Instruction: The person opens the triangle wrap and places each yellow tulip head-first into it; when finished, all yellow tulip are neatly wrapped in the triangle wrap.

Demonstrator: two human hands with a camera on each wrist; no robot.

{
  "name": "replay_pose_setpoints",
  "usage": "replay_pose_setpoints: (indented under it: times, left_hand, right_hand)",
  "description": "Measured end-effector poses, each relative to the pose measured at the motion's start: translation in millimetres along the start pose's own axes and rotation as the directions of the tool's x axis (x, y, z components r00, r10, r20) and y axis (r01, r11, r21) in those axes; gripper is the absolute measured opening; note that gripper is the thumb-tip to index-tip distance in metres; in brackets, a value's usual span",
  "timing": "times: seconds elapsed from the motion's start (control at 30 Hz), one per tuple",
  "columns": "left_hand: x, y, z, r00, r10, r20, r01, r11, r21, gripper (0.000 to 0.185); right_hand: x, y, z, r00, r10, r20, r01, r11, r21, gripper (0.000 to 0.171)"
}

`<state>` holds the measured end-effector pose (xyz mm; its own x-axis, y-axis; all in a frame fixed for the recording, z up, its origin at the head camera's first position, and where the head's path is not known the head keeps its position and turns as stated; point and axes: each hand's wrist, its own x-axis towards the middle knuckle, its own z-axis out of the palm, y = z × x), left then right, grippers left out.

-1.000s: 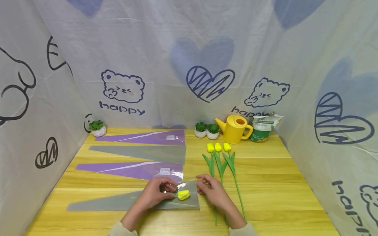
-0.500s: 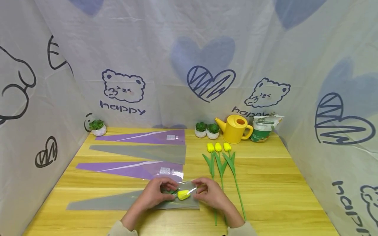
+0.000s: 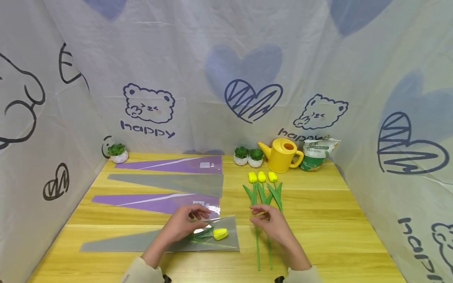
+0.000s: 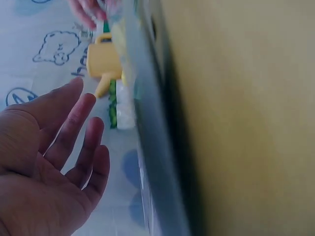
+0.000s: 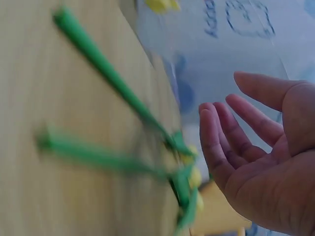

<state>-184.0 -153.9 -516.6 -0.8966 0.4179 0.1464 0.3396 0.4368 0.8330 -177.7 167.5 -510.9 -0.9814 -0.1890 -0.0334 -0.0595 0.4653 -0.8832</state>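
Note:
A yellow artificial tulip (image 3: 220,234) lies inside the nearest clear-fronted grey flower sleeve (image 3: 120,242), its bloom close to the wide right end. My left hand (image 3: 180,224) hovers over that sleeve with relaxed, slightly bent fingers; in the left wrist view nothing sits between its fingers (image 4: 91,147). Over the stems of three more yellow tulips (image 3: 262,177) is my right hand (image 3: 270,222), loosely bent and holding nothing. It covers part of those stems. In the right wrist view two green stems (image 5: 103,64) run along the table beside the hand.
Two purple sleeves (image 3: 141,201) and another grey sleeve (image 3: 159,181) lie in a column behind. Along the back stand small potted succulents (image 3: 241,156), a yellow watering can (image 3: 279,157) and a green-white bag (image 3: 315,155). Printed cloth (image 3: 198,118) walls the table.
My right hand touched the sleeve's open end and raised its clear film, then let go and moved right over the loose tulips. My left hand has lifted off the tulip and moved slightly left.

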Motion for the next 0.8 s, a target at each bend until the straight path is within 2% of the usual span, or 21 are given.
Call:
replay_pose_setpoints:
  times: [0.2,0.4,0.53,0.63,0.8]
  left_hand:
    - [24.0,-8.9,-18.4,1.000,-0.010,-0.025,0.011,0.999,0.040,0.028]
    - [47.2,-23.1,-22.7,0.998,-0.058,0.012,0.057,0.996,0.074,0.031]
    - [54.4,-36.2,-19.0,0.996,-0.082,0.047,0.079,0.994,0.069,0.034]
    - [58.3,-43.8,-15.3,0.993,-0.100,0.064,0.097,0.994,0.054,0.037]
    - [63.9,-46.8,-10.7,0.992,-0.106,0.067,0.103,0.993,0.056,0.039]
  right_hand:
    - [-5.3,18.8,-43.2,0.983,0.105,-0.148,-0.110,0.994,-0.024,0.034]
    - [-5.1,38.9,-66.2,0.959,0.190,-0.208,-0.199,0.980,-0.023,0.033]
    - [-2.2,47.5,-68.7,0.952,0.227,-0.205,-0.243,0.968,-0.055,0.031]
    - [0.4,52.0,-67.4,0.952,0.249,-0.178,-0.259,0.965,-0.037,0.031]
    - [4.8,55.6,-65.0,0.952,0.269,-0.145,-0.272,0.962,0.001,0.031]
